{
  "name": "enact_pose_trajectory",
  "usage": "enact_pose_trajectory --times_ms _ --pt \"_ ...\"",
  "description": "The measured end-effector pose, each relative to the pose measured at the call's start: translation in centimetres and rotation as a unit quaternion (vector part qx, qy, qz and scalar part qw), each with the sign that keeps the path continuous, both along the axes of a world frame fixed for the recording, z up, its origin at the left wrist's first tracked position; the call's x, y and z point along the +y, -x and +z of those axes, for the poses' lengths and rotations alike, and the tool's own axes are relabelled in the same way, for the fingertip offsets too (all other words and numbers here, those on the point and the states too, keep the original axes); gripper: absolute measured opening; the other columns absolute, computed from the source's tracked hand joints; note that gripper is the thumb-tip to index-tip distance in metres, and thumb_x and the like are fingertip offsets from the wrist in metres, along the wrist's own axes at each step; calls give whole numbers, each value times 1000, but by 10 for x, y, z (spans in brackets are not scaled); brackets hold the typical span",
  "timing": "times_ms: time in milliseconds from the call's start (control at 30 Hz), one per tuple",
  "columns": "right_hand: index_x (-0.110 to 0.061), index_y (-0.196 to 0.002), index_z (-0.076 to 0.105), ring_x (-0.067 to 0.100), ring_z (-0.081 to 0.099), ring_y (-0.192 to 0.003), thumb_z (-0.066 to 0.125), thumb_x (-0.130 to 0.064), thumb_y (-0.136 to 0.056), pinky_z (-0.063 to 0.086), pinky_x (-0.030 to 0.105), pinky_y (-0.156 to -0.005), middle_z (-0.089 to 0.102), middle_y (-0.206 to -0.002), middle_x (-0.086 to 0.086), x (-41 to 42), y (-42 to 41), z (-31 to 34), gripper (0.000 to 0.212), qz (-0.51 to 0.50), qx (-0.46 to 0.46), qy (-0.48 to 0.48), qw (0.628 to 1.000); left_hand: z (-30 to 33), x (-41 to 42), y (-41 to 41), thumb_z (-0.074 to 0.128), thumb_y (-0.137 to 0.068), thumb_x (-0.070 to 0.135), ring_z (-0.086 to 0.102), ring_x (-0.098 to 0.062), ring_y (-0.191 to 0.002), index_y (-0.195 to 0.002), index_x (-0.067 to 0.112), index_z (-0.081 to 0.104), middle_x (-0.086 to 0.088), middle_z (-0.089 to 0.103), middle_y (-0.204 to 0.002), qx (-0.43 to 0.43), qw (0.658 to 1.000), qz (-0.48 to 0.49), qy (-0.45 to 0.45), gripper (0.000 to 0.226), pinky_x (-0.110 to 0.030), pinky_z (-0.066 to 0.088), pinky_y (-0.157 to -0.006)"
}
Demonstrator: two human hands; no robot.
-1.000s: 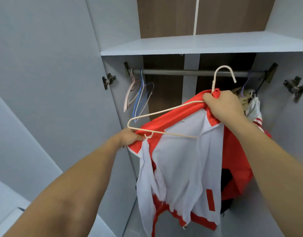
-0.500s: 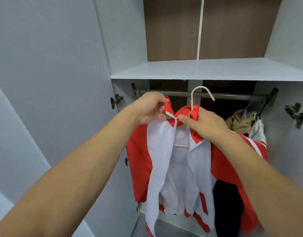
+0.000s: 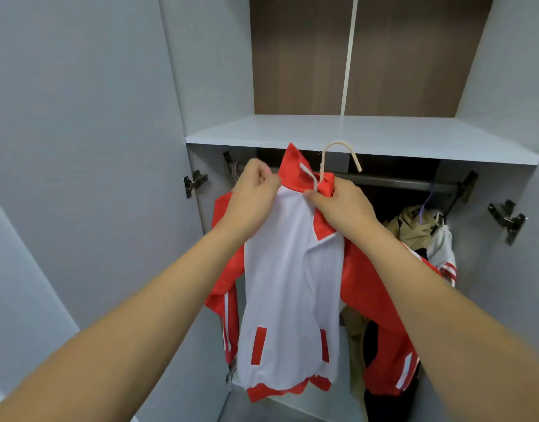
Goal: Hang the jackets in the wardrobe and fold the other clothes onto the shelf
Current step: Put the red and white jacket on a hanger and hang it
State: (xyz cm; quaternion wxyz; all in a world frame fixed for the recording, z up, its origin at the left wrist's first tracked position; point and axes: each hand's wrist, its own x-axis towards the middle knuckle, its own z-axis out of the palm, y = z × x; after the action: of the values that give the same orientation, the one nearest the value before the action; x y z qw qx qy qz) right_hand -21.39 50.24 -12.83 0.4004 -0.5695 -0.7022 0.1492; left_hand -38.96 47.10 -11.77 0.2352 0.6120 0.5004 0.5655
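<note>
A red and white jacket (image 3: 288, 287) hangs on a cream hanger (image 3: 341, 150) that I hold up in front of the open wardrobe. My left hand (image 3: 256, 190) pinches the left side of the collar. My right hand (image 3: 342, 205) grips the right collar and the hanger's neck. The hook stands free in front of the shelf edge (image 3: 368, 150), above the dark rail (image 3: 393, 182), not on it. The hanger's arms are hidden inside the jacket.
On the rail's right end a beige garment (image 3: 414, 226) hangs on a purple hanger (image 3: 426, 199), with a white striped one (image 3: 443, 248) beside it. Spare hangers (image 3: 236, 170) hang at the rail's left end. Open doors with hinges (image 3: 195, 182) flank the wardrobe.
The jacket has gone from half-draped on the hanger to fully on it. My left hand moved from the hanger's end up to the collar, and the hanger rose toward the rail.
</note>
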Motion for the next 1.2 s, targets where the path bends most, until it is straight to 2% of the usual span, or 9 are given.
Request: enact_pose_trajectory --times_ms 133,233,300,367,500,767,933,1033,1200 --pt "-24 -62 54 22 61 -69 58 -53 -77 41 33 -61 60 -64 -7 3 9 7 34 -6 92 17 996 -117 -25 -16 60 -76 35 52 -11 -77 -91 28 50 6 54 -90 118 973 -91 177 19 -38 49 -73" --pt "-21 -55 48 15 50 -52 56 -50 -79 35 31 -55 49 -47 -9 -2 18 13 38 -24 119 10 993 -160 -26 -32 70 -72 56 41 -17 -119 -135 27 36 5 35 -130 181 941 -62 279 77 -37 44 -100" --pt "-22 -51 46 16 47 -51 53 -50 -79 31 30 -52 45 -43 -9 -8 22 19 39 -46 128 -6 991 -170 -26 -44 68 -62 71 33 -18 -125 -143 28 26 7 26 -136 162 944 -24 287 101 -40 41 -104" --pt "-22 -51 45 17 46 -52 52 -49 -80 29 31 -52 45 -46 -8 -14 24 23 40 -64 133 -20 989 -174 -22 -54 66 -68 68 40 -21 -119 -135 24 36 3 34 -130 109 948 17 298 85 -41 45 -97" --pt "-20 -61 47 15 49 -59 48 -47 -84 27 30 -51 52 -63 -4 -23 15 27 36 -107 94 -57 988 -171 -12 -53 51 -91 14 59 -34 -89 -97 8 54 -12 59 -93 -1 964 70 256 9 -42 51 -77" --pt "-11 -107 43 39 59 -82 49 -33 -90 34 37 -66 62 -93 12 -29 -27 -5 28 -222 -5 -113 968 -185 -15 23 50 -83 3 59 -39 -83 -84 9 53 -16 64 -87 98 952 197 213 6 -35 40 -65" --pt "-7 -110 38 40 59 -69 56 -17 -87 31 35 -58 48 -116 17 -34 -35 -25 31 -225 -5 -192 955 -161 -10 55 45 -92 3 60 -40 -82 -79 3 56 -19 65 -83 70 968 199 133 18 -36 43 -66" --pt "-5 -114 45 39 56 -63 55 -12 -93 37 37 -53 42 -125 19 -39 -37 -38 24 -236 -96 -183 949 -122 -14 57 38 -88 24 54 -30 -65 -80 9 51 -6 59 -69 213 962 169 36 21 -37 42 -58" --pt "-14 -103 65 22 50 -69 49 -14 -97 37 31 -59 44 -117 6 -36 -41 -73 17 -163 -181 4 970 -62 -14 47 39 -86 36 53 -22 -66 -87 23 47 4 56 -76 503 859 55 -78 15 -30 30 -55"
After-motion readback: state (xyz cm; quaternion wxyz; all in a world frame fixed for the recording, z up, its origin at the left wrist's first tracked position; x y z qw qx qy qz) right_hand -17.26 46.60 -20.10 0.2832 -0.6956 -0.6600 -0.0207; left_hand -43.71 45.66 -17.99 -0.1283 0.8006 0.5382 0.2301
